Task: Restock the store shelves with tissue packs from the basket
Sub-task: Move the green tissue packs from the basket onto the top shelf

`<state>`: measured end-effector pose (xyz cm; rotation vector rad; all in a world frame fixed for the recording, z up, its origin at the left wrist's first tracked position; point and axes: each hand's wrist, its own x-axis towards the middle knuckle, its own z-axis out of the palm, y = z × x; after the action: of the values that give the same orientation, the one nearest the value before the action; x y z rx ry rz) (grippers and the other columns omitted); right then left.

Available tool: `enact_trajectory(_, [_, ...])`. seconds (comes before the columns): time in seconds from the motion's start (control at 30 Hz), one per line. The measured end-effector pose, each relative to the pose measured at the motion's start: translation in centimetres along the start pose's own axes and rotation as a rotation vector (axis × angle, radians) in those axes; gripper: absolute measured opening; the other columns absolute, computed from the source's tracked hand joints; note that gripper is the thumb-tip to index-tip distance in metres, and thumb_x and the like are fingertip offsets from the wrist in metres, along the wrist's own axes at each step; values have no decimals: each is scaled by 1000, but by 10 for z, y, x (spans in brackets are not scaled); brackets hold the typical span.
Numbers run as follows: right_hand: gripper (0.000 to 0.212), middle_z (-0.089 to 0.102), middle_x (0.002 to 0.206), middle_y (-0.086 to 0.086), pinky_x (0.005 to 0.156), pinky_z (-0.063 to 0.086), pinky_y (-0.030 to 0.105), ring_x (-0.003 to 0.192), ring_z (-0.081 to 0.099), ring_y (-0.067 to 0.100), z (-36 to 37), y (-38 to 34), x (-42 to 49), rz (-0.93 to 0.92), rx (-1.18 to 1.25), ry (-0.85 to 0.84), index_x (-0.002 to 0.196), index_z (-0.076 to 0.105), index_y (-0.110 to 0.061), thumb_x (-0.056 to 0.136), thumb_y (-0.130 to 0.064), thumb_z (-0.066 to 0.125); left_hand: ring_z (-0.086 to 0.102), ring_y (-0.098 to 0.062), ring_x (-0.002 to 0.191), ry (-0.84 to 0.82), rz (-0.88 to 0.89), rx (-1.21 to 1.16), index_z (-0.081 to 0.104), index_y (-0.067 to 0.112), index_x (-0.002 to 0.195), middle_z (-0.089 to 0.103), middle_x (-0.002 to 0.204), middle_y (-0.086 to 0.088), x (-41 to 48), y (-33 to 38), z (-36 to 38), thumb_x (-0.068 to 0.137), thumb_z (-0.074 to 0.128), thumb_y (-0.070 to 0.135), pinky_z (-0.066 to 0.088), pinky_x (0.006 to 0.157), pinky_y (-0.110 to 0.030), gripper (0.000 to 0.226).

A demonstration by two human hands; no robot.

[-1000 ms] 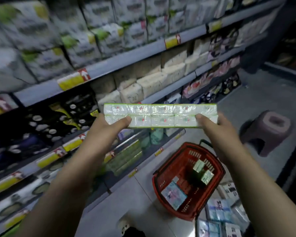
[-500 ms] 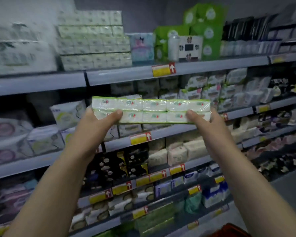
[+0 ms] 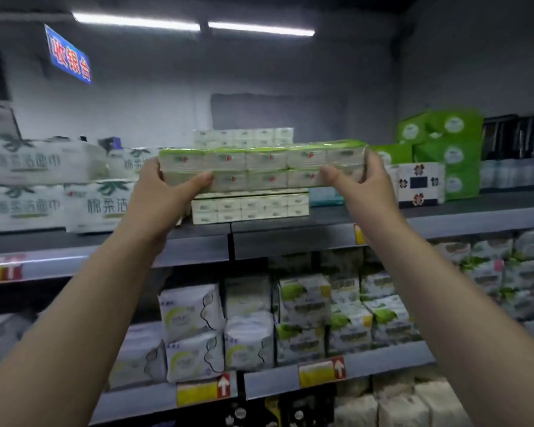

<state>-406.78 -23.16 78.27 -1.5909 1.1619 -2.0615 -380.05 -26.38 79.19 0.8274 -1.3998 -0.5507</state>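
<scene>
A long green-and-white tissue pack [image 3: 261,167], two rows of small packets in clear wrap, is held level in front of the top shelf [image 3: 290,235]. My left hand [image 3: 164,192] grips its left end, thumb across the front. My right hand [image 3: 364,183] grips its right end the same way. Directly behind it a stack of matching tissue packs [image 3: 250,208] stands on the top shelf, partly hidden by the held pack. The basket is out of view.
White cotton towel packs [image 3: 43,186] fill the top shelf's left side. Green boxes [image 3: 444,149] and a white patterned box [image 3: 420,183] stand to the right. Lower shelves [image 3: 352,374] are packed with soft goods. Price tags line the shelf edges.
Both hands have lifted the tissue pack from above the basket up to the top shelf level. The view has tilted upward, and the basket and floor have left the frame.
</scene>
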Motion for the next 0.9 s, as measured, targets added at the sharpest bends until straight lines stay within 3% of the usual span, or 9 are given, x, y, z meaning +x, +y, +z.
enact_trajectory(0.17, [60, 62, 124, 1, 100, 48, 36, 115, 59, 18, 53, 22, 76, -25, -100, 103, 133, 50, -14, 82, -34, 75, 58, -12, 97, 133, 55, 40, 42, 8, 125, 57, 109, 1, 75, -15, 7, 78, 81, 33, 42, 77, -19, 65])
enact_trajectory(0.27, [50, 61, 123, 1, 93, 44, 28, 114, 56, 20, 77, 43, 112, -25, -154, 102, 128, 52, -11, 85, -28, 73, 54, -9, 90, 136, 66, 102, 45, 9, 126, 55, 102, 6, 108, -33, 15, 85, 74, 27, 40, 75, -19, 53])
enact_trajectory(0.33, [44, 58, 114, -3, 86, 39, 25, 111, 53, 21, 90, 59, 125, 0, -226, 91, 124, 51, -12, 88, -29, 70, 55, -18, 103, 112, 32, 178, 49, 9, 128, 56, 112, 2, 125, -50, 19, 90, 67, 27, 43, 88, -28, 46])
enact_trajectory(0.47, [63, 49, 142, 2, 100, 37, 29, 128, 46, 20, 106, 95, 134, 46, -304, 56, 147, 35, -17, 94, -38, 62, 50, -28, 125, 67, 28, 313, 49, 13, 134, 53, 135, -9, 138, -81, 29, 87, 59, 43, 41, 107, -49, 56])
enact_trajectory(0.53, [59, 51, 132, -5, 92, 35, 22, 122, 46, 12, 104, 102, 140, -4, -330, 64, 145, 37, -19, 94, -36, 61, 30, -25, 142, 44, 61, 337, 23, 12, 152, 27, 155, -10, 138, -84, 35, 90, 63, 36, 24, 118, -38, 78])
enact_trajectory(0.6, [58, 48, 124, -9, 93, 34, 21, 116, 45, 7, 100, 105, 145, -29, -338, 91, 143, 40, -18, 92, -34, 65, 24, -14, 139, 75, 98, 352, 6, 12, 154, 11, 158, -7, 139, -88, 39, 92, 65, 20, 17, 109, -19, 86])
enact_trajectory(0.73, [57, 50, 121, -7, 93, 38, 25, 109, 47, 9, 97, 108, 146, -36, -320, 122, 141, 41, -17, 92, -30, 67, 38, -15, 124, 152, 240, 460, 42, 6, 132, 31, 141, -11, 139, -93, 39, 91, 63, 13, 19, 91, -2, 47])
enact_trajectory(0.8, [51, 52, 119, -6, 91, 38, 26, 107, 48, 10, 98, 110, 148, -31, -334, 126, 138, 43, -17, 93, -28, 65, 34, -17, 134, 133, 253, 489, 53, 9, 127, 32, 143, -8, 138, -93, 38, 92, 62, 18, 20, 96, -8, 37])
enact_trajectory(0.9, [49, 55, 127, -1, 99, 44, 35, 113, 52, 16, 98, 113, 150, -26, -359, 145, 136, 46, -16, 92, -28, 65, 42, -13, 128, 135, 279, 493, 50, 16, 132, 43, 139, -2, 137, -90, 35, 93, 59, 20, 27, 91, -14, 41])
